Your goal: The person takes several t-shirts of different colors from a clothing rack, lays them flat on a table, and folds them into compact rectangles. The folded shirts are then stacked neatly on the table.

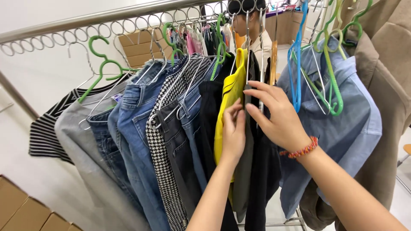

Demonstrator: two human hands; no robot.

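rack (85, 19): filled with hung garments | left hand (233, 132): laid flat against yellow garment (229, 98) | right hand (276, 113): fingers spread on dark garment (261, 171), nothing gripped | parting underway, nothing taken off

Rail (107, 17): runs across the top, with garments hanging below it on hangers.
Far left: striped top (47, 132), then grey garment (81, 141) to its right.
Left of centre: jeans (132, 137), then checked garment (165, 171).
Centre: left hand (233, 132) and right hand (276, 113) side by side, between bright top (229, 98) and dark garment (263, 179).
Right: shirt (346, 124), then coat (391, 85) at the far edge.
Lower left: cardboard boxes (25, 211) below the garments.
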